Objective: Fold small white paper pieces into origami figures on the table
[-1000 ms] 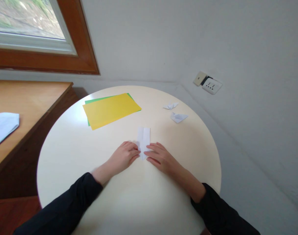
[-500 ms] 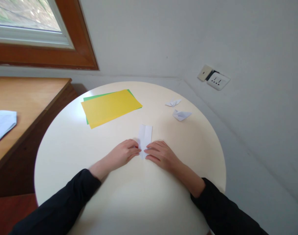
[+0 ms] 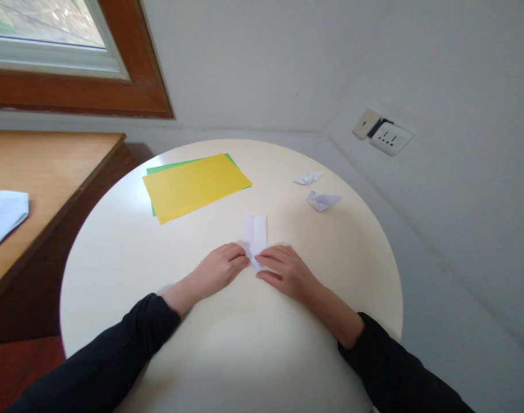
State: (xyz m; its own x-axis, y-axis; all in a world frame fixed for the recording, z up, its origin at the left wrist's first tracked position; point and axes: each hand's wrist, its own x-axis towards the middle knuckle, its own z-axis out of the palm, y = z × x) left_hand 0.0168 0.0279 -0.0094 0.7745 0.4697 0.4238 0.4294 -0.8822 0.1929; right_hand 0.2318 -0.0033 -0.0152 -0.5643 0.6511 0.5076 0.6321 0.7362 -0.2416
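A narrow folded white paper strip [image 3: 254, 230] lies on the round cream table [image 3: 124, 252], with a crease down its middle. My left hand [image 3: 221, 268] and my right hand [image 3: 285, 271] meet at its near end, fingertips pressing the paper's near corners inward to a point. Both palms rest on the table. The near end of the strip is partly hidden under my fingers.
A yellow sheet [image 3: 195, 186] lies over a green sheet [image 3: 159, 169] at the table's far left. Two small folded white paper pieces [image 3: 307, 177] [image 3: 323, 200] sit at the far right. A wooden desk [image 3: 51, 172] with a white paper [image 3: 2, 212] stands left; a wall socket [image 3: 384, 136] is right.
My fingertips have drawn closer together on the strip's near end, folding its near corners in. The view has shifted slightly; the rest stays put.
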